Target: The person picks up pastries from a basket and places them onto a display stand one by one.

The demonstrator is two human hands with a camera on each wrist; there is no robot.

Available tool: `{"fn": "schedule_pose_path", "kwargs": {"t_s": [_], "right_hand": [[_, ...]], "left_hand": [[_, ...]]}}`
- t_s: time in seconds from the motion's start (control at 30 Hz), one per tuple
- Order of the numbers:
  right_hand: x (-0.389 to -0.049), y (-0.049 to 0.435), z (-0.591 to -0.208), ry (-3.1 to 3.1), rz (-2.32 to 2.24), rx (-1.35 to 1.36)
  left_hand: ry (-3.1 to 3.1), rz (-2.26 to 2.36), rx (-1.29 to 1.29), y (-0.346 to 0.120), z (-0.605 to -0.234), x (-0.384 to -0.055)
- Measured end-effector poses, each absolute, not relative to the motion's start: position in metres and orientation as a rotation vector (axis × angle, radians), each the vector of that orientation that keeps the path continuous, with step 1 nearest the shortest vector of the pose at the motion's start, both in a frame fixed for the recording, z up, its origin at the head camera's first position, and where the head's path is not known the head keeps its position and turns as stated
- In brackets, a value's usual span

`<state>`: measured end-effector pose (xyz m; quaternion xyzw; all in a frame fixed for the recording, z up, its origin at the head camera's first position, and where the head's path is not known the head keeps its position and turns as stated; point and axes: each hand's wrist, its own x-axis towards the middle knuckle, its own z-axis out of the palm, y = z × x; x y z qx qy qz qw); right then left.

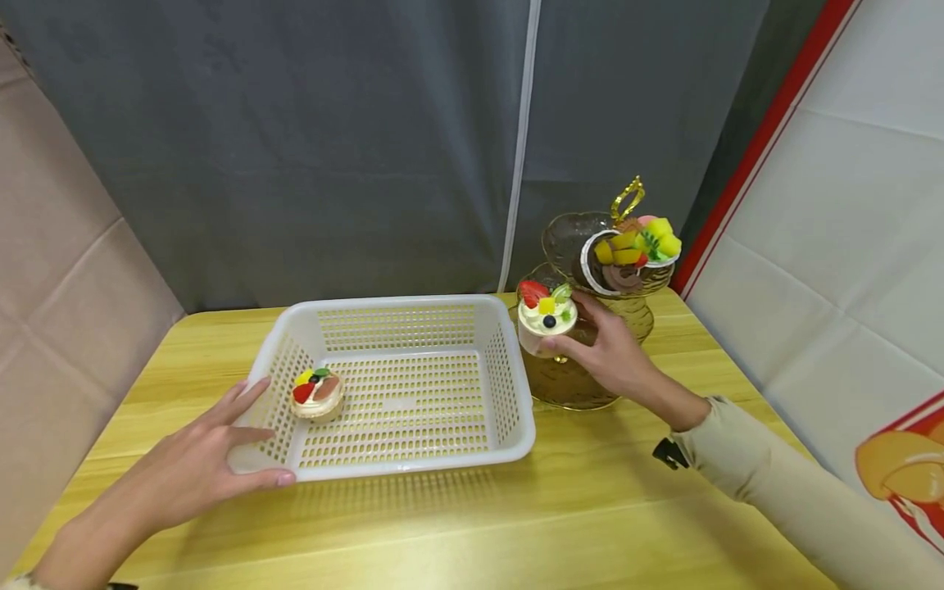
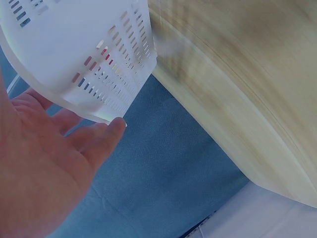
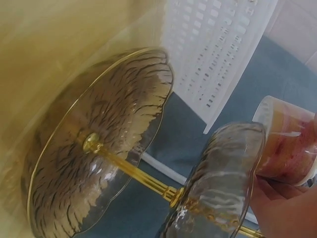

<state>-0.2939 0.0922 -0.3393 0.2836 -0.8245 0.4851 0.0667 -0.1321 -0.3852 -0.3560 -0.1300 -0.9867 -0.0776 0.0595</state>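
Note:
My right hand (image 1: 615,348) pinches a cream dessert cup (image 1: 544,324) topped with strawberry, yellow fruit and a blueberry. It holds the cup beside the middle level of a tiered cake stand (image 1: 568,385), near the basket's right end. The right wrist view shows the side of the dessert cup (image 3: 287,141) against the fingers. At the left end of a white plastic basket (image 1: 401,469), my left hand (image 1: 199,459) rests with spread fingers at the rim. Inside the basket, toward the left, lies a fruit-topped cream tart (image 1: 319,397).
On the stand's top tier sit a chocolate cup with mango pieces (image 1: 615,262) and another fruit-topped dessert (image 1: 658,242). A gold handle (image 1: 628,198) rises above them. Grey curtain (image 1: 332,164) hangs behind the wooden table (image 1: 472,533), with light panels at both sides.

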Motion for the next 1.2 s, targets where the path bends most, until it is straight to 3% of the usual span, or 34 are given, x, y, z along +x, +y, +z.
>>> {"fn": "schedule_pose_path", "kwargs": {"t_s": [1.2], "right_hand": [[-0.299,0.138,-0.353,-2.474,1.374,0.665]], "left_hand": [[-2.98,-0.238,-0.401,-0.386,-0.359,-0.134]]}}
